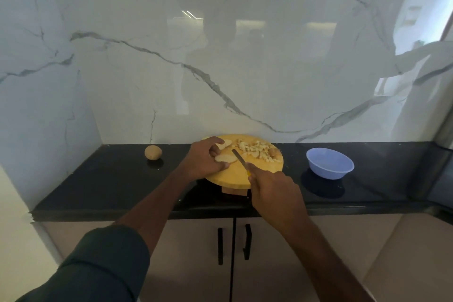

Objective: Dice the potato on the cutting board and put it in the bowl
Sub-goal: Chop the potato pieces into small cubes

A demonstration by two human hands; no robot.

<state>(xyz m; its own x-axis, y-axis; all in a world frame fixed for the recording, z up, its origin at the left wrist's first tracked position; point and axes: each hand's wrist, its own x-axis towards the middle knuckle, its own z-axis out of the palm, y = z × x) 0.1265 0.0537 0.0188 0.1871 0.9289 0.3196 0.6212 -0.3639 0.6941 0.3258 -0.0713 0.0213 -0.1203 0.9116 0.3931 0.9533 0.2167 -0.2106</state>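
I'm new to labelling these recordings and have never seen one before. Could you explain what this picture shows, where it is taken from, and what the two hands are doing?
There is no machine here: a person works with bare hands, and the single picture comes from a wide-angle camera worn on their head, looking forward and down.

On the black countertop stands a round wooden cutting board. The left hand holds a potato slice down on the board. The right hand grips a knife with a yellow handle, its blade beside that slice. A pile of diced potato lies on the board's far right side.

To the right sits an empty blue bowl. To the left lies a whole unpeeled potato. Behind is a marble wall, below are cabinet doors.
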